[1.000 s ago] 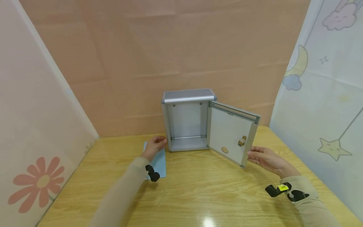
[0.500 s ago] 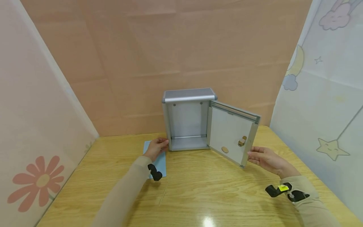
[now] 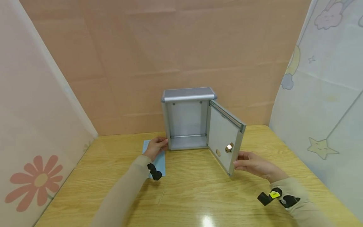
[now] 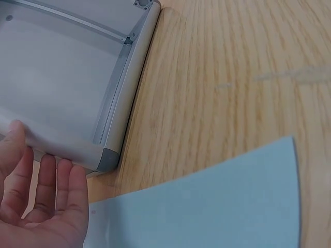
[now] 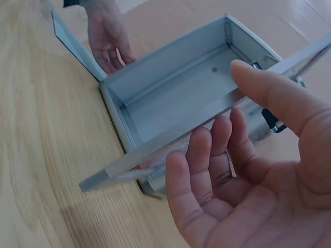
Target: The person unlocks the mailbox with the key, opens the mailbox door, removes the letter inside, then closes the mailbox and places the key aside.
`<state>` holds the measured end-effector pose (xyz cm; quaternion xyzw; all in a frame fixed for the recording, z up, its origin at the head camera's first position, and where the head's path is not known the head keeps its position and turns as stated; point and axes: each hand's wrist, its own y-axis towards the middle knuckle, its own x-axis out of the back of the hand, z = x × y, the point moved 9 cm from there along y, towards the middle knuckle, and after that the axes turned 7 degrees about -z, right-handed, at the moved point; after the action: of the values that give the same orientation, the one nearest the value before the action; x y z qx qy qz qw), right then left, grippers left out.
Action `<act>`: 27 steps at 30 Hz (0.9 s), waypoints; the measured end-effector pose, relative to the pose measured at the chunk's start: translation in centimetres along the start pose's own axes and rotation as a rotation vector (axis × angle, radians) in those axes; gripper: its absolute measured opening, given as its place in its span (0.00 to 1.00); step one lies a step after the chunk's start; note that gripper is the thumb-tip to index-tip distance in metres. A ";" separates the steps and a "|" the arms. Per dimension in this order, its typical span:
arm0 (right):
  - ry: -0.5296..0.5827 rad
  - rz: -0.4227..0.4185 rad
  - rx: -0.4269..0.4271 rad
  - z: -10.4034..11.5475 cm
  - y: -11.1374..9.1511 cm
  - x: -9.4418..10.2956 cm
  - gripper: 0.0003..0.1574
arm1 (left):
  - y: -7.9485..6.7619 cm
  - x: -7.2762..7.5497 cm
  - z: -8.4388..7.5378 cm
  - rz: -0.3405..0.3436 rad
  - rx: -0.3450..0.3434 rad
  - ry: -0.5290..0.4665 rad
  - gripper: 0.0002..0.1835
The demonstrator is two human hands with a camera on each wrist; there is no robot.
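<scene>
A yellow label (image 3: 274, 194) is carried on the black bracket (image 3: 265, 199) at the right wrist; dark marks are printed on it, but they are too small to be read. A tiny reddish mark is seen on the blue sheet (image 3: 161, 165) in the left wrist view, and it cannot be made out either.

A silver-grey box (image 3: 189, 93) is stood upright on the wooden desk (image 3: 187, 195), near its back edge, and its inside is faced toward the wearer. The box is held low on its side wall by the left hand (image 3: 155, 148) — thumb laid on the front rim, fingers set against the outside. The door (image 3: 222, 132), hinged at the box's right side, is swung out over the desk, and its free edge is pinched between the thumb and fingers of the right hand (image 3: 255, 164). A metal lock (image 3: 229, 148) is fitted to the door's inner face.

The blue sheet is laid flat just beside the box and is partly covered by the left hand and wrist. The desk is backed by a brown cloth (image 3: 181, 47) — flanked by pale panels printed with a red flower (image 3: 41, 180) and a smiling star (image 3: 323, 148).
</scene>
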<state>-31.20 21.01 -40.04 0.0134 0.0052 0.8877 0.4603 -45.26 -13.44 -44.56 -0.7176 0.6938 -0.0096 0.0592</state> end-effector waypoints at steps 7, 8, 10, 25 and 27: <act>-0.012 0.032 -0.038 0.0 0.9 -2.0 0.29 | 0.1 0.0 0.1 -0.003 0.003 0.003 0.17; 0.017 0.044 -0.036 0.0 1.0 -2.2 0.26 | 0.1 0.0 0.2 -0.002 0.004 0.004 0.17; 0.080 0.073 -0.024 0.1 1.1 -2.4 0.17 | 0.1 0.1 0.3 -0.004 0.007 0.003 0.17; 0.192 0.055 -0.087 0.7 3.2 -3.5 0.15 | 0.3 0.1 0.5 -0.013 0.003 -0.002 0.15; 0.200 0.059 -0.095 0.7 3.5 -3.9 0.14 | 0.3 0.1 0.6 -0.018 0.006 -0.003 0.15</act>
<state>-31.80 15.75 -39.29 -0.0971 0.0088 0.8970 0.4312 -45.50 -13.52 -45.16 -0.7239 0.6871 -0.0112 0.0622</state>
